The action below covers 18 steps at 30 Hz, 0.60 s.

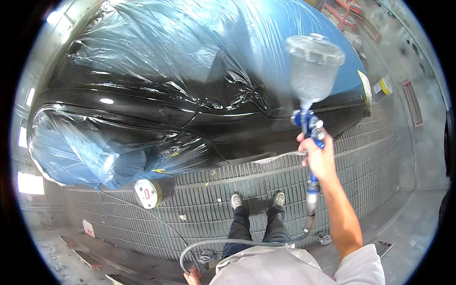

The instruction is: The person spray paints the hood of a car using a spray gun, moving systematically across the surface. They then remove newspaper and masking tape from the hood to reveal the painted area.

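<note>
My right hand is wrapped round the handle of a blue spray gun, held up in front of the car's side. On top of the gun sits a cloudy, whitish paint cup. From the handle's lower end a grey air hose curves across my body. My left hand, low at the frame's edge, grips that hose near its bend. The car's lower panel is glossy black, and wrinkled clear-blue masking film covers the bodywork above and at the left.
A round can stands on the slatted floor grating close to the car. Another white-and-yellow can stands beyond the car's right end. A red stand is at the far right. Grey walls curve round both sides.
</note>
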Tool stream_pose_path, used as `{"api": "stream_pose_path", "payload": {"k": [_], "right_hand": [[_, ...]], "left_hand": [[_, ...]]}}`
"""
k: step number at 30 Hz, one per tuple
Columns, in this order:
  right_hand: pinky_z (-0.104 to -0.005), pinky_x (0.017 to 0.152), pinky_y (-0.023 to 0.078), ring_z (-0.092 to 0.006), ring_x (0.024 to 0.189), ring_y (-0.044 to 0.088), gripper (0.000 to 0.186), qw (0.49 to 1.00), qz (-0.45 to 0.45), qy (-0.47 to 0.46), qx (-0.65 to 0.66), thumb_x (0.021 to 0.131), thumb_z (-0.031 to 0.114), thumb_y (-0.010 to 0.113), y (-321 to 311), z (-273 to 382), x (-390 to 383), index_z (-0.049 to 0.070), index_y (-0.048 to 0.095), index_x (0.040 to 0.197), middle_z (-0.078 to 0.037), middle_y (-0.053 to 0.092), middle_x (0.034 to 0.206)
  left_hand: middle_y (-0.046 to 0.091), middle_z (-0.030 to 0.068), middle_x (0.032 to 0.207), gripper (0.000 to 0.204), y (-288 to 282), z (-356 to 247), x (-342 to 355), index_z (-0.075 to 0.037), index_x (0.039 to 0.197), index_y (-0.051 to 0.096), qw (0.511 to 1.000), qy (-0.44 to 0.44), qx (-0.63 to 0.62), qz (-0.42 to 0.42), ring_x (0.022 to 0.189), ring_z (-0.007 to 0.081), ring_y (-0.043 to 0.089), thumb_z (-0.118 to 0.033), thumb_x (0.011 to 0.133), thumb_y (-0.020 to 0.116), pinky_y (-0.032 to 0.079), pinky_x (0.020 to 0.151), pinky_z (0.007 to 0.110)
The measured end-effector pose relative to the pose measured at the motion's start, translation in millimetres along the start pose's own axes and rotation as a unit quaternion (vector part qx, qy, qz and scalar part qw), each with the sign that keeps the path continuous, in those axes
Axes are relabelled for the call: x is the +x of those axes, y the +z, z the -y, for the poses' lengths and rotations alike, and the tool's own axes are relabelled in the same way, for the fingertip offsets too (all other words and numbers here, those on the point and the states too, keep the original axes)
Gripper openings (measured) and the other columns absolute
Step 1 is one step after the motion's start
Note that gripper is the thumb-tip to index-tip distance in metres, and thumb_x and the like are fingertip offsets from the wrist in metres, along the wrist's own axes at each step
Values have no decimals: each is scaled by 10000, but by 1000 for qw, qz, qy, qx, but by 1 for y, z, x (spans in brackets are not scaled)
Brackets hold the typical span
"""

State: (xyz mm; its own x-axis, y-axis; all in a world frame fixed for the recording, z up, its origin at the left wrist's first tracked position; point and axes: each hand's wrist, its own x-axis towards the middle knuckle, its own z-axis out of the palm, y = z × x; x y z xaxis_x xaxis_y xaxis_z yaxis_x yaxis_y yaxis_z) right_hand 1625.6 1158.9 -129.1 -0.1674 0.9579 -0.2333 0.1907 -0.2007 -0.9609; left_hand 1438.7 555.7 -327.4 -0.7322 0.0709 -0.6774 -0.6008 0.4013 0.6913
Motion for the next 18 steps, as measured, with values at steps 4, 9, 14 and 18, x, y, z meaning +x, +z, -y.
{"api": "stream_pose_path", "payload": {"k": [4,9,14,18], "right_hand": [[-211,441,389,-62,596,543,182,988,143,35,52,851,144,637,40,-10,-23,63,622,1014,11,595,705],[-220,380,419,-96,594,579,141,949,268,92,135,798,42,582,38,0,-3,-14,617,923,-56,628,734],[-245,374,376,-112,488,520,127,985,130,115,16,742,139,630,-31,5,44,12,617,750,-57,557,589],[-251,374,375,-120,497,515,136,992,50,117,2,734,137,608,-92,-11,77,2,593,742,-74,570,627]], "left_hand": [[609,57,767,208,-13,12,13,-41,900,634,999,-8,-4,-33,635,191,561,-221,826,707,506,597,385],[652,85,895,261,-8,1,13,-10,1021,632,999,-15,26,-14,775,220,620,-190,842,694,527,669,422],[628,88,869,198,9,28,22,3,956,619,992,36,117,-12,709,175,578,-189,904,615,485,616,369],[592,146,793,165,37,16,8,-24,925,566,910,139,374,111,702,266,567,-184,887,562,447,620,390]]}}
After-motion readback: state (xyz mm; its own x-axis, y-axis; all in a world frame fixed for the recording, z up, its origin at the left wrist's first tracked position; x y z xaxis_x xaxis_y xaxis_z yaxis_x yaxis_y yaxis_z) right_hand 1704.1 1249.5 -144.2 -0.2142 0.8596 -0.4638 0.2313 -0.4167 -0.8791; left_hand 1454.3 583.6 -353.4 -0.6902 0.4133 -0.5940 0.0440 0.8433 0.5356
